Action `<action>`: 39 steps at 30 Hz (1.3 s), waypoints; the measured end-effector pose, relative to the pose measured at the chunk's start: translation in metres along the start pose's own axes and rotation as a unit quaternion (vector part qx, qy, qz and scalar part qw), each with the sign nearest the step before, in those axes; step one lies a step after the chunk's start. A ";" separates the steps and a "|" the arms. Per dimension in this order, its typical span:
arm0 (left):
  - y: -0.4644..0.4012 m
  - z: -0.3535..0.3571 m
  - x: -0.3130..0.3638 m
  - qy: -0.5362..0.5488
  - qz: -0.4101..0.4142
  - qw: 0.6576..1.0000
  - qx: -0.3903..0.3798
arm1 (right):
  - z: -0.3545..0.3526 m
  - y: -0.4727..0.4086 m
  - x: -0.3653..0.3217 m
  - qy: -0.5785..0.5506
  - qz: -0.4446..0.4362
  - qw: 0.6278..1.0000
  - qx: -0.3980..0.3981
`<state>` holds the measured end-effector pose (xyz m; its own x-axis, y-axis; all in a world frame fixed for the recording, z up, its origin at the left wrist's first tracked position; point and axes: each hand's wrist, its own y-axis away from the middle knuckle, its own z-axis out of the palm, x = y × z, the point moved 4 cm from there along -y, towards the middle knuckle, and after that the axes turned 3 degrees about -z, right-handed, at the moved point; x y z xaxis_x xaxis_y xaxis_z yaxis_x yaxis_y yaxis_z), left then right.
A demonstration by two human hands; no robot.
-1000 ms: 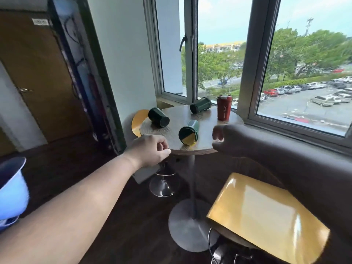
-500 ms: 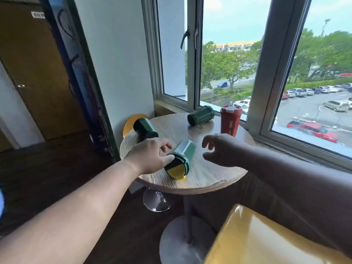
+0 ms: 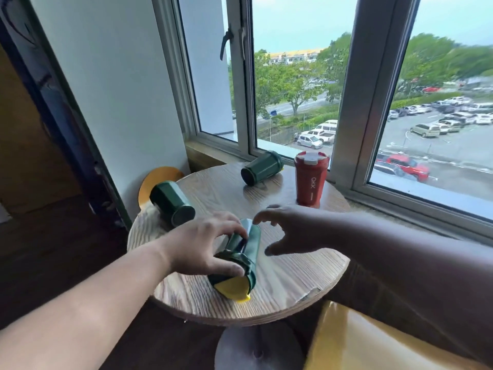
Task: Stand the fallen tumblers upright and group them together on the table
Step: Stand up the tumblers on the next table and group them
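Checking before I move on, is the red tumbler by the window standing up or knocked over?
Upright: the red tumbler stands on its base, lid on top.

One head-worn wide-angle view, looking forward and down over your arms.

You see everything from your own head: the camera faces the window (image 3: 290,84) and tilts down onto the round table (image 3: 288,284), which sits close in the lower middle of the frame. Your left hand (image 3: 202,247) and right hand (image 3: 296,231) reach in from the bottom corners, so near that the forearms fill the foreground. The wide lens bends the window frames outward and takes in the wall at left and the yellow seat (image 3: 373,343) at the bottom right. No second view shares this scene.
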<state>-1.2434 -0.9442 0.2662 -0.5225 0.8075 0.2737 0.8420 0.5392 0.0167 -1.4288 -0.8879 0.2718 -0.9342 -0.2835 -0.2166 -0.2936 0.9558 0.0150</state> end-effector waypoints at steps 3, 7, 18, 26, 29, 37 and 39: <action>-0.006 0.002 -0.009 -0.010 0.060 0.998 -0.014 | 0.005 -0.009 0.002 -0.016 0.005 0.999 -0.028; -0.014 0.000 -0.023 0.002 0.116 0.993 -0.014 | 0.006 -0.016 0.002 -0.050 0.026 0.998 -0.039; -0.030 -0.007 -0.040 0.054 0.209 0.975 0.056 | 0.004 -0.013 -0.010 -0.171 0.147 0.973 -0.046; -0.077 -0.025 -0.062 0.247 0.084 0.965 0.001 | -0.014 -0.020 -0.005 -0.367 0.171 0.911 0.076; -0.097 -0.030 -0.068 0.301 0.040 0.952 0.026 | -0.019 -0.028 0.002 -0.364 0.192 0.904 0.112; -0.127 -0.036 -0.081 0.310 -0.035 0.947 0.082 | -0.025 -0.058 0.012 -0.385 0.258 0.869 0.171; -0.132 -0.036 -0.081 0.321 -0.054 0.942 0.076 | -0.025 -0.062 0.016 -0.402 0.270 0.856 0.180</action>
<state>-1.3071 -1.0898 0.2764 -0.3735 0.4609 0.8051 0.7348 0.6767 -0.0465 -1.4304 -0.9535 0.2920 -0.4305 0.2144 -0.8768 0.3547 0.9334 0.0541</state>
